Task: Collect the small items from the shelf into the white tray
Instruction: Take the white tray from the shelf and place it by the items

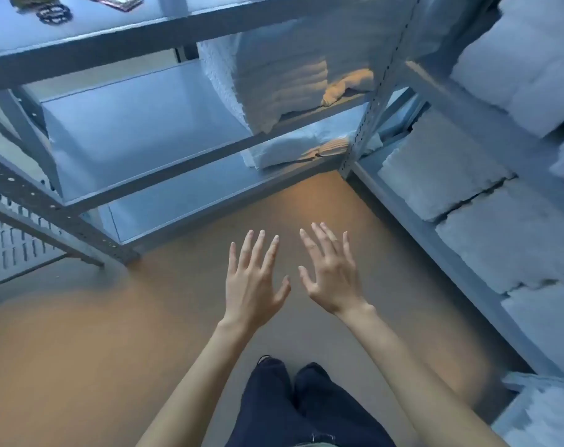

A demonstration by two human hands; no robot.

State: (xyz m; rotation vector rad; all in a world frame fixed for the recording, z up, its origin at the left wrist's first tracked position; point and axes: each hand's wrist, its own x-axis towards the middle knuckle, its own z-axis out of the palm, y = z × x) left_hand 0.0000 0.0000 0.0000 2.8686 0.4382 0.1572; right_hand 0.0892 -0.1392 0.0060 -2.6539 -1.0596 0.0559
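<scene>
No legible text, label, brand, number or sign anywhere.

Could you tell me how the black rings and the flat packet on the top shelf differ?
The black rings are round, open loops bunched together; the packet is flat and rectangular. The rings are all black, the packet dark with reddish marks. The rings show whole, the packet is cut by the frame's top edge. Both lie on the top shelf, untouched.

I see a grey-blue metal shelving rack (113, 43) with a smooth matt painted finish (its uprights perforated), stacked white folded towels (284, 75) of nubby cloth, a matt brown floor (81, 350), dark blue denim trousers (267, 414).
</scene>
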